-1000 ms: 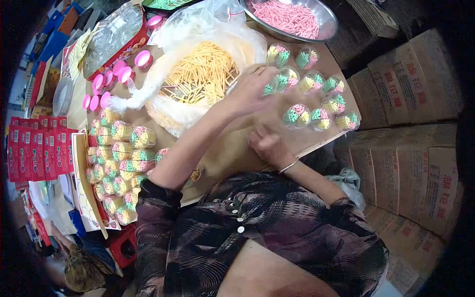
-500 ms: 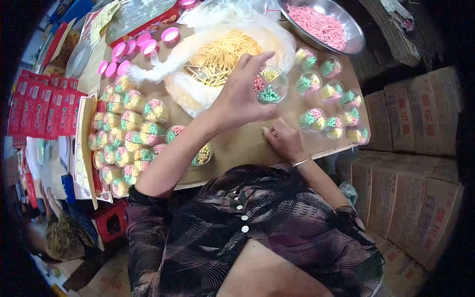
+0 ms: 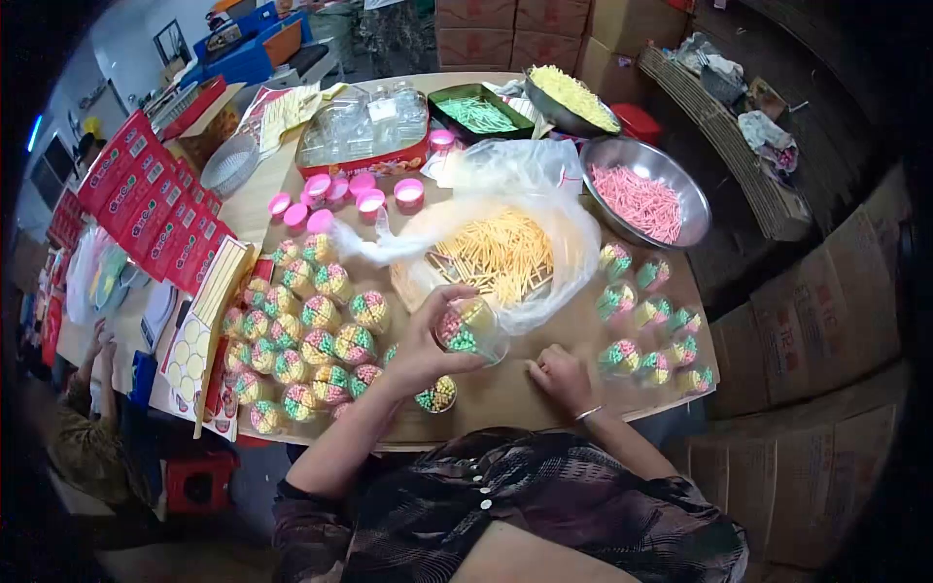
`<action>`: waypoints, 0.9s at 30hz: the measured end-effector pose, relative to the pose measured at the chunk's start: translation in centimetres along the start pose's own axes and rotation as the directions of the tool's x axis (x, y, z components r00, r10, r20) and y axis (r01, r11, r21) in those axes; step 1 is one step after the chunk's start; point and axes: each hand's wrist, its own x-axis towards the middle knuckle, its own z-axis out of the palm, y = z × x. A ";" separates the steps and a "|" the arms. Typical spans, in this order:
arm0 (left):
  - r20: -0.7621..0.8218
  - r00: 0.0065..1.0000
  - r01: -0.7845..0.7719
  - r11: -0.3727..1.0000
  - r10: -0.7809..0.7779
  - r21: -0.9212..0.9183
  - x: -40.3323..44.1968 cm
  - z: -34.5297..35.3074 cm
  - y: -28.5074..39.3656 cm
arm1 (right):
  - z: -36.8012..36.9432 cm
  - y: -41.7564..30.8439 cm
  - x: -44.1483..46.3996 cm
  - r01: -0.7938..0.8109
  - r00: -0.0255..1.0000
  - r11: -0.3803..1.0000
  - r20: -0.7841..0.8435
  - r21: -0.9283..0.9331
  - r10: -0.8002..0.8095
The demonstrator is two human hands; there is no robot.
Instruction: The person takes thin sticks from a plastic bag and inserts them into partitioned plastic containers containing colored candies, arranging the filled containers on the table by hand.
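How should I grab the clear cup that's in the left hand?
Try taking the clear cup around its round wall, coming from its right. The left hand already curls around its left, while its right side is free. The rounded shape should let your fingers wrap gently around it. Maybe keep it steady, because it has little coloured sticks inside.

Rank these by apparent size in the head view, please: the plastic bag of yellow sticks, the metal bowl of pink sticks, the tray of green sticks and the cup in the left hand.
1. Plastic bag
2. Metal bowl
3. Tray and cup: too close to rank; the cup is nearer the camera.
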 end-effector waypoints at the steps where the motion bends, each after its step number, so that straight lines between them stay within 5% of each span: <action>1: -0.002 1.000 0.018 1.000 -0.018 -0.025 -0.4 -0.1 0.3 | -0.1 -0.1 0.4 -0.089 0.996 0.994 0.037 0.070 0.086; 3: -0.010 0.999 0.035 0.994 -0.037 -0.108 -1.1 -0.3 -0.4 | 0.0 -0.1 1.2 -0.290 0.957 0.931 0.100 0.223 0.274; 6: -0.100 0.993 0.045 0.987 -0.061 -0.155 -2.1 -0.1 -0.8 | -4.0 -5.3 6.0 -0.280 0.948 0.874 -0.030 0.397 0.317; 9: -0.180 0.977 -0.091 0.984 0.118 0.152 -2.5 -0.1 -1.3 | -6.6 -9.8 9.2 -0.123 0.950 0.722 -0.129 0.681 0.283; 14: -0.160 0.975 -0.092 0.936 0.154 0.338 -2.8 0.3 -1.7 | -5.9 -13.8 10.9 0.132 0.961 0.599 -0.249 0.790 0.117; 19: -0.164 0.978 -0.069 0.942 0.129 0.329 -3.0 1.1 -1.2 | -4.2 -14.3 11.0 0.186 0.962 0.626 -0.269 0.757 0.040; 23: -0.153 0.964 -0.150 0.919 0.218 0.364 -2.8 1.3 -1.8 | -4.0 -13.8 10.5 0.404 0.890 0.787 -0.398 0.466 -0.221; 27: -0.124 0.958 -0.183 0.882 0.259 0.434 -2.8 1.5 -1.5 | -4.9 -14.6 9.5 0.389 0.891 0.842 -0.385 0.374 -0.241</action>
